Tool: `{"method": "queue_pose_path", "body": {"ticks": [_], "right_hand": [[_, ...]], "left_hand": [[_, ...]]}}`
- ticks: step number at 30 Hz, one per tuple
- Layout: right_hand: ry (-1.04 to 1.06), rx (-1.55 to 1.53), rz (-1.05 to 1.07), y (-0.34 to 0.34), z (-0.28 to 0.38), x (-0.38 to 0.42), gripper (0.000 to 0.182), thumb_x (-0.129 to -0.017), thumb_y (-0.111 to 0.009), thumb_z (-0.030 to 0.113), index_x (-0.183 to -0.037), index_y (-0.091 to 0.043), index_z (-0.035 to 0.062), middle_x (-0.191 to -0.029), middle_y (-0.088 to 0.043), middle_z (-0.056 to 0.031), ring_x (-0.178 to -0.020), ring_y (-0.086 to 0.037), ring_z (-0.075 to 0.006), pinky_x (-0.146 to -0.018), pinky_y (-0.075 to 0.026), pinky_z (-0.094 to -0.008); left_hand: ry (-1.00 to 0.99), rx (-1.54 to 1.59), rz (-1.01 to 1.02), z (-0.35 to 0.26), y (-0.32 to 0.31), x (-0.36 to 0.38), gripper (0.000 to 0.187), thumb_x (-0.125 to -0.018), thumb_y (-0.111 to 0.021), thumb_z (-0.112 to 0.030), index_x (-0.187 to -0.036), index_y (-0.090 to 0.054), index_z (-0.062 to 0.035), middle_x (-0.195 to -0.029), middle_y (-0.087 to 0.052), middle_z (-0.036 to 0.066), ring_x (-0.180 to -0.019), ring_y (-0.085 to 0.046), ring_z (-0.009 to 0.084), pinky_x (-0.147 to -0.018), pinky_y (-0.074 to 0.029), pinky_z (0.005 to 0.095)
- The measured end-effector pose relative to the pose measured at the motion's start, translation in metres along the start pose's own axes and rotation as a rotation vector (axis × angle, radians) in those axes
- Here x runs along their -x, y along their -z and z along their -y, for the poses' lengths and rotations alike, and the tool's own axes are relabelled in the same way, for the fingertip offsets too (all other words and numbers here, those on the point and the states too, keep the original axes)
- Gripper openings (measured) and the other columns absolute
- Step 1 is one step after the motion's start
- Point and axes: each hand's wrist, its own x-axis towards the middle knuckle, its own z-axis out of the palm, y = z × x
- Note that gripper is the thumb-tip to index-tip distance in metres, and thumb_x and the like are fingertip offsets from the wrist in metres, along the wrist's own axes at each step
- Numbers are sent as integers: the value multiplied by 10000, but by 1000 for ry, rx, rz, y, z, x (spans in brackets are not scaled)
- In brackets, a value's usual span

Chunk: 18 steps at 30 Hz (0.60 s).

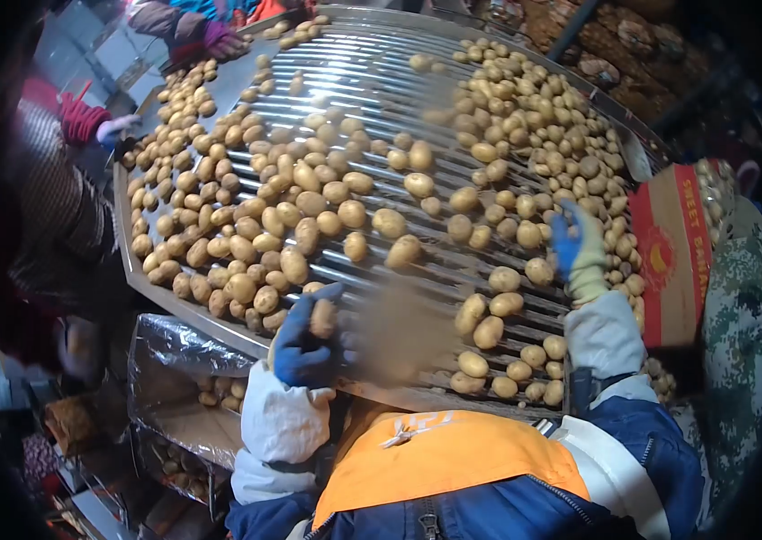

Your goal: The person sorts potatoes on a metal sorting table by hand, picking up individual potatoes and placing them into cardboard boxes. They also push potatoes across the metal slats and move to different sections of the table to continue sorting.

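Note:
My left hand (pixel 302 346), in a dark blue glove, is at the near edge of a slatted metal sorting table (pixel 417 225). Its fingers are closed around a potato (pixel 323 319). Over the right part of the slats, my right hand (pixel 573 241) wears a blue and pale yellow glove. Its fingers are apart, with no potato visible in them. Loose potatoes (pixel 529 236) lie just left of that hand, and a heap of potatoes (pixel 525 108) stretches beyond it. A brown blur (pixel 403 333) covers the slats between my hands.
A large pile of potatoes (pixel 246 243) fills the table's left side. A red and brown cardboard box (pixel 669 256) stands at the right, beside a camouflage sleeve (pixel 741 351). At lower left is a plastic-lined crate (pixel 187 360). Other people's gloved hands (pixel 117 129) reach in from the left.

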Motion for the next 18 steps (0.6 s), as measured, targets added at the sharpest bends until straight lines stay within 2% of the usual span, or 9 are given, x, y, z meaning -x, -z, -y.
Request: {"method": "queue_pose_path", "body": {"ticks": [1,2,3,5,8,10,11,15,18], "right_hand": [[-246,-796,-167,15,-68,-5,337,-989,-703,151,-1292,-645,17,-1035,-683,-36,-767,-623,-121,-639,-525,-283],[-277,-183,-130,46,-76,-3,298,-1021,-658,187,-1288,-640,55,-1029,-678,-43,-787,-624,-161,-686,-531,-325],[-268,-196,-120,50,-96,9,298,-1021,-658,187,-1288,-640,55,-1029,-678,-43,-787,-624,-161,-686,-531,-325],[-279,709,-87,24,-124,39,651,-927,-696,546,-1460,-571,194,-1397,-577,-256,-1296,-553,-434,-1091,-452,-499],[-176,253,-1,-35,-65,41,684,-925,-661,607,-1463,-575,194,-1462,-510,-270,-1322,-527,-439,-1107,-442,-486],[-194,276,105,-63,-8,30,688,-927,-666,597,-1472,-573,189,-1463,-509,-282,-1337,-515,-445,-1113,-437,-489],[-147,313,116,-86,2,21,687,-930,-662,597,-1473,-575,185,-1453,-508,-297,-1330,-521,-448,-1111,-437,-491],[37,120,220,-173,84,-5,720,-948,-583,659,-1473,-576,166,-1483,-466,-345,-1349,-485,-487,-1147,-387,-504],[208,73,372,-247,104,-53,726,-974,-616,573,-1493,-534,73,-1520,-506,-254,-1354,-519,-418,-1151,-390,-449]], "left_hand": [[13,139,-175,3,-11,5,429,-1035,-591,-346,-1405,-552,-132,-1140,-600,81,-907,-589,236,-722,-505,396],[16,278,-361,5,-23,9,430,-1053,-557,-404,-1393,-564,-142,-1102,-613,71,-881,-589,242,-687,-500,376],[-28,290,-383,10,-22,11,445,-1061,-526,-447,-1384,-573,-145,-1074,-620,63,-863,-584,242,-660,-491,360],[-99,119,-427,16,-14,23,421,-1085,-490,-412,-1390,-574,-135,-1081,-618,60,-854,-581,226,-648,-485,325],[-203,-510,-214,19,16,60,403,-1081,-481,-141,-1482,-506,-112,-1143,-595,73,-866,-574,173,-708,-493,293],[-214,230,-244,16,-3,83,422,-1067,-501,-113,-1489,-504,-99,-1147,-603,72,-872,-580,158,-723,-495,276],[-160,-258,-670,3,-36,94,392,-1087,-506,-179,-1467,-523,-84,-1072,-628,54,-835,-588,142,-705,-499,272],[-108,142,-867,-12,-20,154,492,-1030,-533,-596,-1234,-650,-164,-840,-598,-35,-583,-467,99,-511,-389,270],[-365,215,-1074,-2,-21,222,484,-1038,-525,-587,-1222,-652,-158,-809,-592,-36,-555,-456,96,-505,-390,279]]}}
